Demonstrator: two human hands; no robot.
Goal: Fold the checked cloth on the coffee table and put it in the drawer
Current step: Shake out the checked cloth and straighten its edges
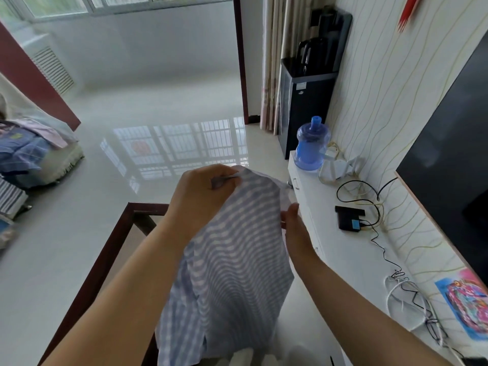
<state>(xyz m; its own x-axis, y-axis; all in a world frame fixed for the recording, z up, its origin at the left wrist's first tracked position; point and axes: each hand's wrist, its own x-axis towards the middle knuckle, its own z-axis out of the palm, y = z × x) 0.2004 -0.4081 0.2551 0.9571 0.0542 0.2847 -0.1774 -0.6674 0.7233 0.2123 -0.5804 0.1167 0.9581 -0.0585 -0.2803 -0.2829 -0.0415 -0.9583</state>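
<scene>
Aloft above the coffee table (pixel 105 256), the checked cloth (pixel 232 273) hangs unfolded; the left hand (pixel 203 196) pinches its top edge, the right hand (pixel 294 228) holds the side. Folding looks barely begun; no drawer visibly open.

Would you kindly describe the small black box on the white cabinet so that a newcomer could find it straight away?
Start at the big dark television screen on the right wall, then look down to the long white cabinet beneath it. The small black box lies flat near the cabinet's middle, past the blue water jug, with cables plugged into it. It is the only flat, dark, squarish item there; its neighbours are loose wires.
</scene>
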